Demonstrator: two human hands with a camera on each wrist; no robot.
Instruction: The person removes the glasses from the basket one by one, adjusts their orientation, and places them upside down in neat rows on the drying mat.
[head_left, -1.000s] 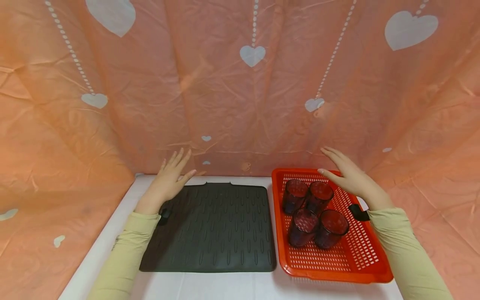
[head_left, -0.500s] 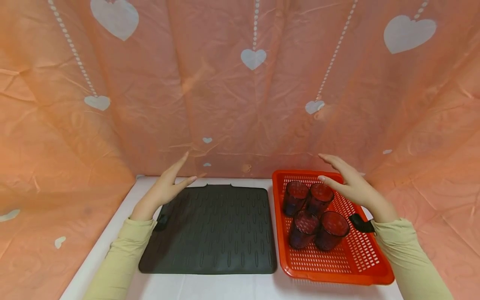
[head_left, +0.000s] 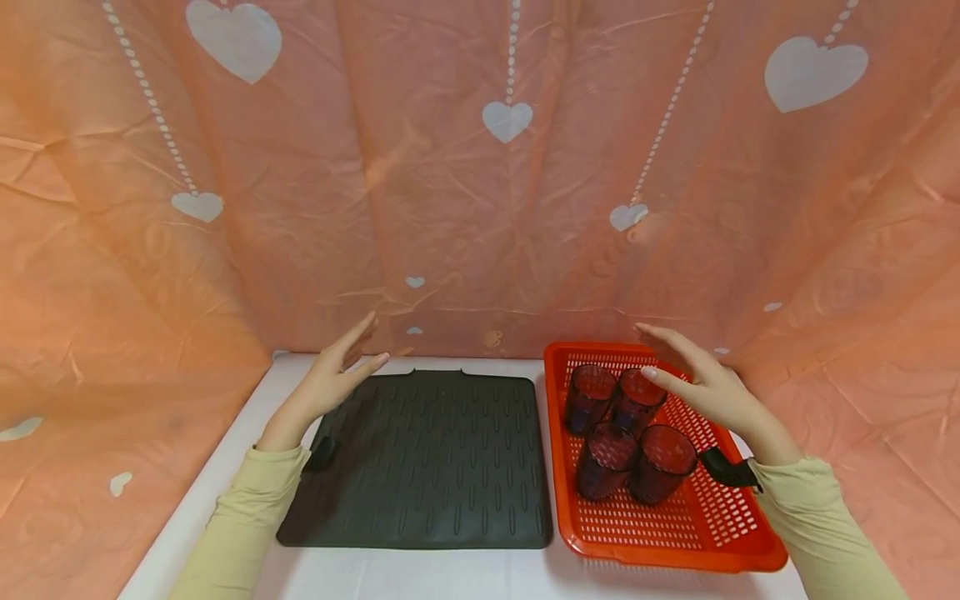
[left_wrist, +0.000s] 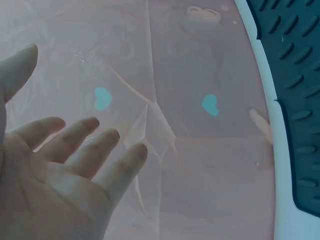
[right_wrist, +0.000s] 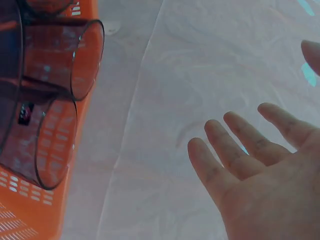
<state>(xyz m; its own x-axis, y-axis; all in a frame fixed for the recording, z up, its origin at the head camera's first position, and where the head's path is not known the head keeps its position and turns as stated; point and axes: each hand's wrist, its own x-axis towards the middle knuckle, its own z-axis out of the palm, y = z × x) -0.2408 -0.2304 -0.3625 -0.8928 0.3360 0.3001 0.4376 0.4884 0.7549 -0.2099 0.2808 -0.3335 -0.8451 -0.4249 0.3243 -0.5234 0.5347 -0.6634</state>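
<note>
My left hand [head_left: 330, 379] hovers over the back left corner of a dark ribbed drying mat [head_left: 442, 467], fingers extended and thumb apart. In the left wrist view the palm [left_wrist: 65, 195] shows with nothing in it. My right hand [head_left: 708, 387] hangs over the back right of a red perforated plastic basket [head_left: 555, 467], its fingers spread and holding nothing. Inside the basket several purple see-through drinking glasses stand upright in a cluster. Nearest the right hand is the back right glass [head_left: 636, 408], partly overlapped by the thumb. A label shows on one glass [right_wrist: 30, 145] in the right wrist view.
Mat and basket lie side by side on a white table [head_left: 420, 575]. A peach curtain [head_left: 465, 217] printed with white hearts hangs behind and around both sides. Black camera straps [head_left: 727, 468] sit at my wrists.
Both hands have sunk slightly toward me, and the left has turned so its fingers line up edge-on. The view has tipped up a little. Mat, basket and glasses stay put.
</note>
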